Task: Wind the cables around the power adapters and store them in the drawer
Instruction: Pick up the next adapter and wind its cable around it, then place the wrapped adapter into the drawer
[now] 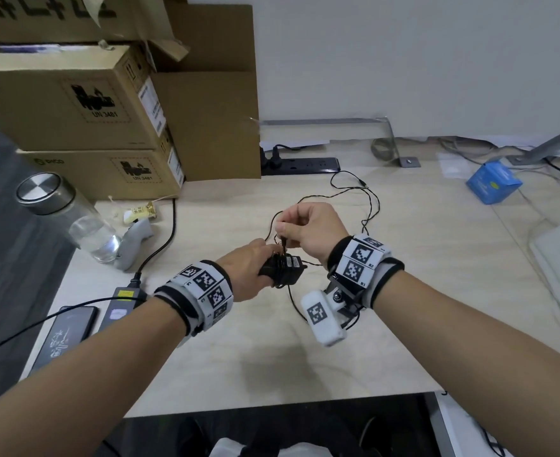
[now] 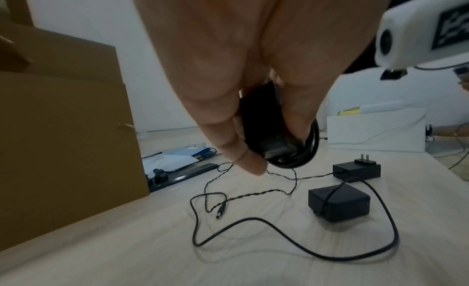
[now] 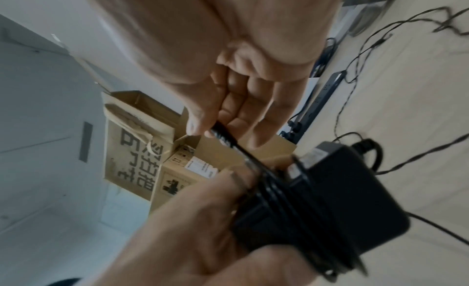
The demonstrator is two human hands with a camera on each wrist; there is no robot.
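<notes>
Above the pale wooden desk [image 1: 404,291], the left hand [image 1: 245,272] grips the black box-shaped power adapter [image 1: 285,270], several turns wound on; the right hand [image 1: 308,230] pinches its thin black cable's [image 3: 274,192] plug end. The brick looks rigid and light, the cord limp and springy: hold the body, keep the tail taut.

My left hand [image 1: 250,270] covers most of the adapter [image 1: 285,270] I hold, so I cannot count the cable turns round it. The right wrist view blurs that adapter's label. My right hand [image 1: 308,230] hides the plug end of the cable [image 3: 229,139] between thumb and fingers. The drawer lies outside every view.
</notes>
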